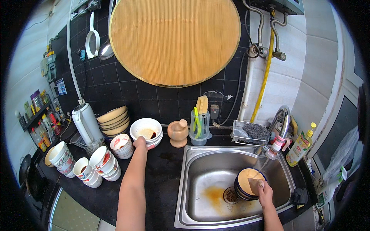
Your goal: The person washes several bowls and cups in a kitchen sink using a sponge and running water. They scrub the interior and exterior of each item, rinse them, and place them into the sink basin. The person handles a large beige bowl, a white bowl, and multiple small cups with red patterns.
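The left hand point(140, 143) is curled onto the rim of a stained white bowl point(146, 130) on the counter point(165, 181) (it tops a small stack). Cups point(103, 158) are stacked just left of those fingers. The right hand point(264, 191) is clamped on a dark-rimmed bowl point(246, 181) in the sink point(200, 169), with the tap point(280, 123) just above.
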The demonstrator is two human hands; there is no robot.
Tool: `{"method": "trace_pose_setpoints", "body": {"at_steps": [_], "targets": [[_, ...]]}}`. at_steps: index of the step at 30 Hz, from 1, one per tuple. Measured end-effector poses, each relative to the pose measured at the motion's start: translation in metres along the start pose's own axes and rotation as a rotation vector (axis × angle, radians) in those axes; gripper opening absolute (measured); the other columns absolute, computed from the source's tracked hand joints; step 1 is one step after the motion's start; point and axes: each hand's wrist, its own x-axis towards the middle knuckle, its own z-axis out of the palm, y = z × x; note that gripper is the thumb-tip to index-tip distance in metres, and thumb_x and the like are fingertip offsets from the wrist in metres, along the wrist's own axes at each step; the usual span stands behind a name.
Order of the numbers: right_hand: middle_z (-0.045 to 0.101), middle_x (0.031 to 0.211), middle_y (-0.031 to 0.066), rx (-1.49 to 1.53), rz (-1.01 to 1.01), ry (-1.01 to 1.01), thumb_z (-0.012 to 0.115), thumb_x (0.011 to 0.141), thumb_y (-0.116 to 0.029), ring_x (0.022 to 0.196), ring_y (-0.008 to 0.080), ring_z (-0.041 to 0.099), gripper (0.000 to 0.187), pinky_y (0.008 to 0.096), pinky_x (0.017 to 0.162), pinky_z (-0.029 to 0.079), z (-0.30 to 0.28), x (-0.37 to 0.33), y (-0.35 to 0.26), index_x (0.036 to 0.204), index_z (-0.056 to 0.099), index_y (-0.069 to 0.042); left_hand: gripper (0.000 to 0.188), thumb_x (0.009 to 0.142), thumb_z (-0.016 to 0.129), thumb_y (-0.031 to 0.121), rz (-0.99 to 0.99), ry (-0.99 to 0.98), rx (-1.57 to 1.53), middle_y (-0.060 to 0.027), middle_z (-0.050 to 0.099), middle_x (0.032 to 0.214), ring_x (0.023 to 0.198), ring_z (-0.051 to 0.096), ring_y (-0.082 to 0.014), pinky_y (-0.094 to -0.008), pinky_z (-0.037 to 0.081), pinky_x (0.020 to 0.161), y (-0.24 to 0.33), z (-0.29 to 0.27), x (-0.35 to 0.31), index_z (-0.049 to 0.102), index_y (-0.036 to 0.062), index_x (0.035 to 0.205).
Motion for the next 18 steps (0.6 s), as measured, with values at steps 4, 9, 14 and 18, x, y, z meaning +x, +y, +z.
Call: {"method": "trace_pose_setpoints", "body": {"at_steps": [4, 9, 14, 18], "targets": [[0.06, 0.091, 0.0209, -0.03, -0.017, -0.029, 0.05, 0.084, -0.019, 0.087, 0.034, 0.059, 0.025, 0.036, 0.075, 0.045, -0.001, 0.002, -0.006, 0.103, 0.057, -0.004, 0.044, 0.083, 0.037, 0.011, 0.027, -0.078, 0.037, -0.024, 0.046, 0.115, 0.085, 0.06, -0.0362, -0.0444, 0.057, 0.051, -0.011, -0.008, -0.018, 0.032, -0.0043, 0.125], [0.06, 0.092, 0.0211, -0.042, -0.03, -0.049, 0.05, 0.084, -0.02, 0.088, 0.0352, 0.059, 0.026, 0.0368, 0.075, 0.045, -0.003, -0.002, -0.012, 0.104, 0.057, -0.004, 0.045, 0.078, 0.034, 0.008, 0.008, -0.243, 0.173, -0.0254, 0.053, 0.103, 0.078, 0.061, -0.0371, -0.0451, 0.056, 0.048, -0.025, -0.038, -0.053, 0.035, -0.0085, 0.119], [0.06, 0.091, 0.0216, -0.076, -0.009, -0.103, 0.049, 0.085, -0.023, 0.088, 0.0365, 0.058, 0.027, 0.0387, 0.075, 0.046, -0.005, -0.003, -0.011, 0.104, 0.057, -0.007, 0.048, 0.07, 0.036, 0.004, -0.06, -0.367, 0.171, -0.0295, 0.053, 0.097, 0.076, 0.06, -0.0438, -0.0495, 0.055, 0.049, -0.033, -0.074, -0.096, 0.033, -0.013, 0.115], [0.06, 0.091, 0.0217, -0.066, -0.028, -0.082, 0.049, 0.085, -0.024, 0.088, 0.0373, 0.058, 0.028, 0.0392, 0.076, 0.045, -0.005, -0.004, -0.005, 0.104, 0.057, -0.006, 0.049, 0.069, 0.036, 0.003, -0.104, -0.415, 0.196, -0.0305, 0.053, 0.094, 0.072, 0.059, -0.0465, -0.0491, 0.056, 0.05, -0.041, -0.095, -0.119, 0.033, -0.0145, 0.114]]}}
